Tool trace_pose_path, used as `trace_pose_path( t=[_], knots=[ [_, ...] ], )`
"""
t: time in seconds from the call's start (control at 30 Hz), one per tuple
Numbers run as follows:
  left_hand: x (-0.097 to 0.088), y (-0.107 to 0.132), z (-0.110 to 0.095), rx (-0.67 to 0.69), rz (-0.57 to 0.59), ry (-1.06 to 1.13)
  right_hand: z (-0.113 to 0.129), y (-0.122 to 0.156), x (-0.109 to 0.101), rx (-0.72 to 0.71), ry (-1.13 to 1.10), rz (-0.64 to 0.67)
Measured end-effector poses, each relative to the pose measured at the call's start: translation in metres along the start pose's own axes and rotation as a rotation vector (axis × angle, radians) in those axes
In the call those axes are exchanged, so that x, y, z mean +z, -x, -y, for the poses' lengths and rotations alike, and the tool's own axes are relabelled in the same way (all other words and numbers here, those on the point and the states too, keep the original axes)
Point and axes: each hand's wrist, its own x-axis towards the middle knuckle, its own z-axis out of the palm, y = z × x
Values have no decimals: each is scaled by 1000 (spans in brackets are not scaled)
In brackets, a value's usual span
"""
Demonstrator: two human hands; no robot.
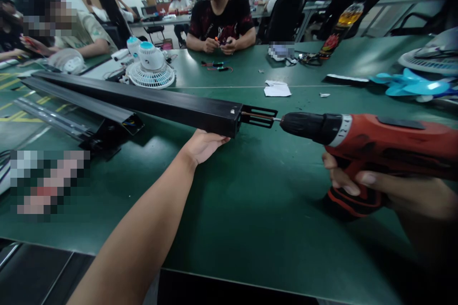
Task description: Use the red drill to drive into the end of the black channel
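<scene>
A long black rectangular tube (171, 104) stretches from the far left to the middle of the view. My left hand (207, 147) grips it from below near its right end; the fingertips are partly hidden beneath it. A slotted black bracket (265, 113) sticks out of that end. My right hand (352, 181) is wrapped round the handle of a red and black cordless drill (386, 140). The drill points left, and its thin bit (276, 119) reaches along the bracket toward the tube's end. Whether the tip touches a screw cannot be made out.
More black profiles (89, 100) lie at left on the green table (250, 214). White fan parts (148, 64), a paper scrap (277, 88) and blue fan blades (411, 83) lie farther back. Across the table a person (222, 19) handles small parts; another person (71, 28) sits at left.
</scene>
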Motion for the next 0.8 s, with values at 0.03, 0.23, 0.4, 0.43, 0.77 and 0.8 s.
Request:
trace_pose_path(
  t=[0.03,0.23,0.4,0.43,0.77,0.8],
  knots=[
    [0,0,0,3,-5,2,0,0,0,-7,-3,-5],
    [-1,-1,1,9,-15,2,0,0,2,-37,0,2],
    [0,-2,1,12,-34,5,3,-2,4,-59,10,1],
    [0,-2,1,14,-37,6,4,-2,5,-59,9,4],
    [0,0,-1,15,2,-1,3,-2,6,-24,-30,-11],
    [-1,0,-1,16,0,0,3,-2,5,-25,-24,-19]
  ],
)
